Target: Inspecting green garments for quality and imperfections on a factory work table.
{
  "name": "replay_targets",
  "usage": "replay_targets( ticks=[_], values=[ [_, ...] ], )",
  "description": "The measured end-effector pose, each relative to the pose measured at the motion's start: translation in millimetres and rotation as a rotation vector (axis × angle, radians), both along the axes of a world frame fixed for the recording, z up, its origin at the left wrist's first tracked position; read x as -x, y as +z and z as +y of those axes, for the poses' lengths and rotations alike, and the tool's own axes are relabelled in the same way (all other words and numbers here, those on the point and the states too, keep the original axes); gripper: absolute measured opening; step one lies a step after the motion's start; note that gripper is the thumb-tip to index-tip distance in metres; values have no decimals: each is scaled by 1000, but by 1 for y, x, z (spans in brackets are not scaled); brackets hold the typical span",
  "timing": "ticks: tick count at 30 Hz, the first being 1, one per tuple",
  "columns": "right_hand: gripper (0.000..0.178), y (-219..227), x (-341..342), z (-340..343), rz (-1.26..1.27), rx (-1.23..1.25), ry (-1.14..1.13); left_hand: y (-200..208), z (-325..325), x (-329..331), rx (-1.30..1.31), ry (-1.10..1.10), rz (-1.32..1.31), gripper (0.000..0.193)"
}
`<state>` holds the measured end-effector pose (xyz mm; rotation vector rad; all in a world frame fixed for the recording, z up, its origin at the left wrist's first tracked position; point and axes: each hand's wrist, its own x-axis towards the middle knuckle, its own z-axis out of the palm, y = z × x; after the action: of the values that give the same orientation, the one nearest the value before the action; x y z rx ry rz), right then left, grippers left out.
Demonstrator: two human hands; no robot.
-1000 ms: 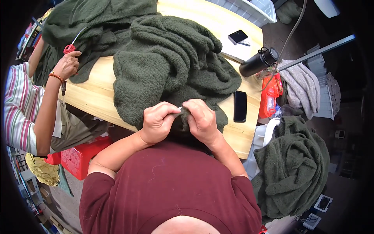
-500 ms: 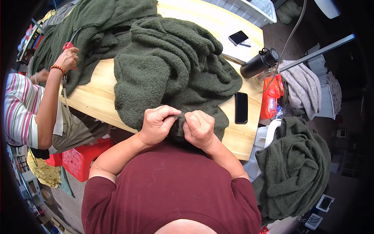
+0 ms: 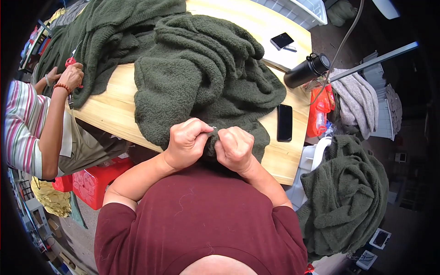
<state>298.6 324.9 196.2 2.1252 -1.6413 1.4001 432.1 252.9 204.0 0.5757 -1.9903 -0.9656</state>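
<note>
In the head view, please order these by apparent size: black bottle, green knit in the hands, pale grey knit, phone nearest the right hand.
Largest to smallest:
held green knit
pale grey knit
black bottle
phone

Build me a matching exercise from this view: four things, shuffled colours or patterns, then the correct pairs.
Things
1. Knit fabric at the left hand and right hand
2. Bottle
3. Camera wearer's top
4. Co-worker's top

Colours or patterns
A. Striped
B. Black
C. Dark green
D. Maroon

Pairs: 1-C, 2-B, 3-D, 4-A
</note>
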Motion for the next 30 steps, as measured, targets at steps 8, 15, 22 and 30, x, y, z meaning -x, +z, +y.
replay_targets(
  ticks=[8, 15, 22, 30],
  values=[
    [15, -14, -4, -2, 92, -94, 4, -32, -6, 10, 264, 100, -9, 20],
    [26, -28, 26, 4, 71, -281, -131, -21, -2, -1, 431, -43, 157, 23],
    [27, 4, 43, 42, -427, -61, -427, -36, 1, -8, -280, -290, -169, 22],
    [58, 21, -7, 83, -849, -93, -296, 1, -25, 46, 214, -759, -500, 67]
  ],
)
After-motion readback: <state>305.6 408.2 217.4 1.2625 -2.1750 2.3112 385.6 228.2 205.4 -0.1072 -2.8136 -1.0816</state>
